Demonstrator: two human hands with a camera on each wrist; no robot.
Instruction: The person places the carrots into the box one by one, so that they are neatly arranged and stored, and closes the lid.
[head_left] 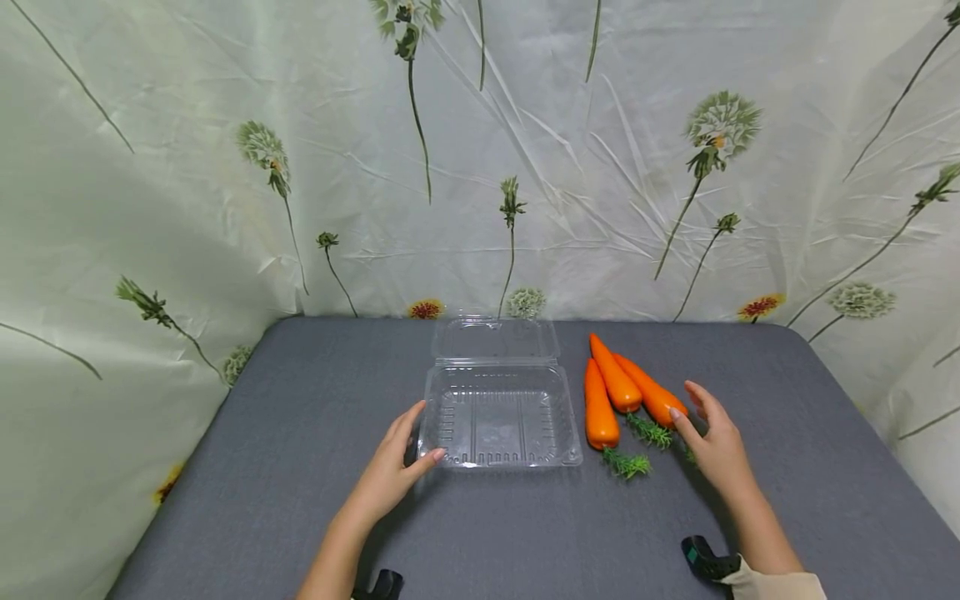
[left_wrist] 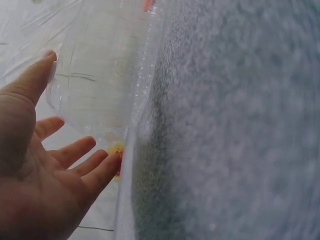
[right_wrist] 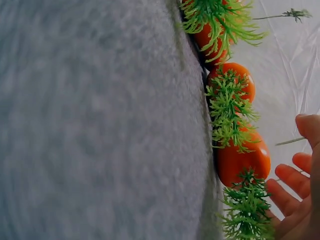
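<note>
At the left, the left hand (head_left: 392, 471) stands beside a clear plastic clamshell container (head_left: 497, 427), its fingers spread and gripping nothing; the thumb reaches the near-left corner and the index finger lies along the left side, though contact is hard to tell. The container sits on the grey surface (head_left: 495, 537), lid (head_left: 495, 340) folded back away from the person. Just right of it lie three orange carrots (head_left: 617, 382), green tops (head_left: 627, 463) toward the person. At the far right, the right hand (head_left: 718, 442) holds nothing, thumb and fingers parted about the rightmost carrot's thick end.
</note>
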